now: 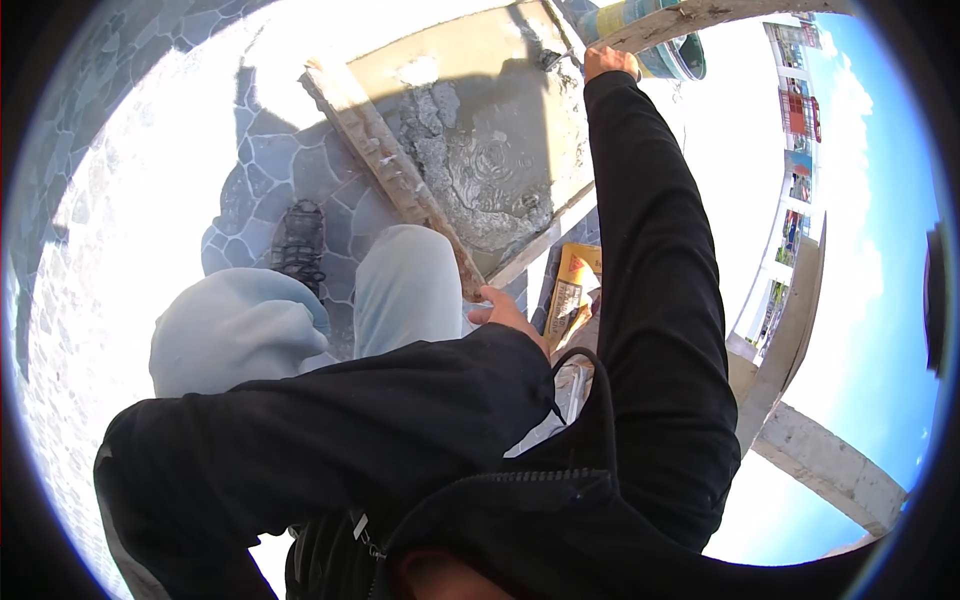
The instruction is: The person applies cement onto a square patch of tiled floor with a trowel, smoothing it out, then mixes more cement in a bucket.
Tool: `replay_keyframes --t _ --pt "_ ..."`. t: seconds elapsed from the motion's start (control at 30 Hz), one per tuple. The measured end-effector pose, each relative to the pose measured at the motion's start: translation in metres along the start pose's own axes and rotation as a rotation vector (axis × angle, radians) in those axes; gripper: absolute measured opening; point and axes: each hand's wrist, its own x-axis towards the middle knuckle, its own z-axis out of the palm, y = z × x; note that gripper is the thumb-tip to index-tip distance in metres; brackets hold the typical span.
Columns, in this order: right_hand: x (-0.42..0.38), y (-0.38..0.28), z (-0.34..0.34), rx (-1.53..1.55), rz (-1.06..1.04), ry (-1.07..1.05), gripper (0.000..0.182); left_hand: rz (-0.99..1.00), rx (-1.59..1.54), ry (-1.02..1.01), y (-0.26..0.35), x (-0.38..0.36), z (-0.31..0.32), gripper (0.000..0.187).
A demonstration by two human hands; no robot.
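Note:
My right hand [611, 63] is at the end of a stretched arm, its fingers curled right at the edge of a long wooden plank [690, 20]. What they grip is hidden. Below lies a shallow wooden-sided mixing box [395, 165], with wet grey mortar [497, 150] and cloudy water [450, 45] inside. My left hand [511, 317] reaches across my body to the box's near corner. Its thumb and a finger show spread apart beside the wood; the other fingers are hidden. A yellow printed bag [572, 290] lies close to that hand.
Buckets [683, 58] stand behind the plank. My bent knees [408, 285] and a dark shoe [299, 243] are left of the box, over stone-patterned paving [262, 180]. Concrete beams [825, 465] rise on the right, with bright sun and hard shadows across the floor.

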Motion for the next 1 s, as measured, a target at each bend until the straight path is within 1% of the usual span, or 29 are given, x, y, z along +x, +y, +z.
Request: replay_keyframes --t 0.03,0.07,0.13,0.17,0.33,0.4,0.47,0.53,0.67,0.73,0.87,0.9,1.0 --pt "0.006 -0.001 0.009 -0.003 -0.021 0.077 0.019 -0.003 0.003 -0.007 0.0 0.001 0.001 0.039" --pt "0.006 -0.003 0.007 -0.001 -0.021 0.081 0.019 -0.008 0.004 -0.007 0.0 0.0 0.002 0.039" --pt "0.005 -0.007 0.006 -0.022 -0.05 0.14 0.018 -0.092 0.046 0.057 0.003 -0.001 0.003 0.032" --pt "0.006 -0.009 0.009 -0.016 -0.049 0.223 0.018 -0.092 0.047 0.058 0.003 -0.003 0.002 0.032" --pt "-0.001 -0.015 0.021 -0.035 -0.074 0.327 0.016 -0.093 0.097 0.085 0.012 0.002 0.006 0.033" --pt "-0.006 -0.02 0.024 -0.032 -0.098 0.561 0.017 -0.083 0.096 0.104 0.016 0.009 0.012 0.033" --pt "-0.006 -0.029 0.023 -0.014 -0.091 0.475 0.019 -0.076 0.096 0.123 0.018 0.01 0.012 0.034" --pt "-0.008 -0.034 0.021 -0.033 -0.101 0.507 0.018 -0.053 0.17 0.051 0.018 0.005 0.006 0.035" --pt "-0.019 -0.043 0.011 -0.01 -0.102 0.513 0.018 -0.057 0.158 0.048 0.023 0.017 0.009 0.034" --pt "-0.027 -0.048 0.006 0.015 -0.157 0.531 0.016 -0.012 0.166 0.08 0.026 0.019 0.012 0.031" --pt "-0.035 -0.057 0.005 0.004 -0.131 0.48 0.014 -0.021 0.192 0.057 0.028 0.03 0.018 0.029" --pt "-0.039 -0.058 0.002 0.026 -0.152 0.408 0.015 -0.029 0.184 0.06 0.029 0.037 0.023 0.029" --pt "-0.05 -0.066 -0.002 0.054 -0.16 0.376 0.015 -0.033 0.14 0.066 0.032 0.042 0.029 0.029"
